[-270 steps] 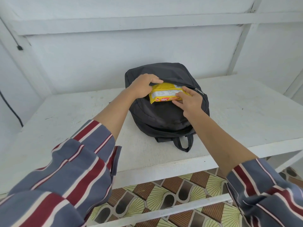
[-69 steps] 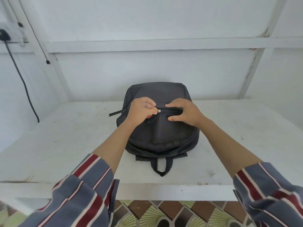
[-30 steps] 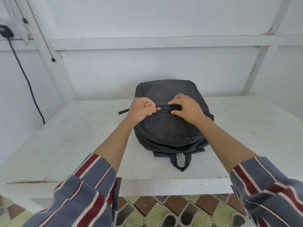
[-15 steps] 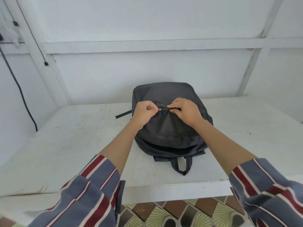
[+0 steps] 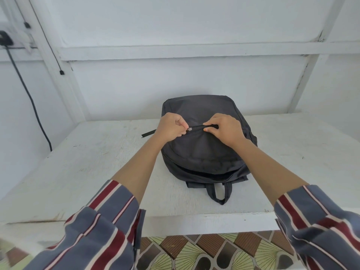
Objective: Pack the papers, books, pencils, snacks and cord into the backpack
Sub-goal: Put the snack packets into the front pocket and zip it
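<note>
Both hands' fingers [image 5: 181,127] pinch the backpack [image 5: 202,149] zipper [image 5: 189,129].

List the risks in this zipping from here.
The left hand pinches the pull close to the right hand, which pinches the backpack fabric at the zip: bunched cloth may snag. The lower opening looks unzipped and faces the table edge: contents might slip out when lifted.
</note>
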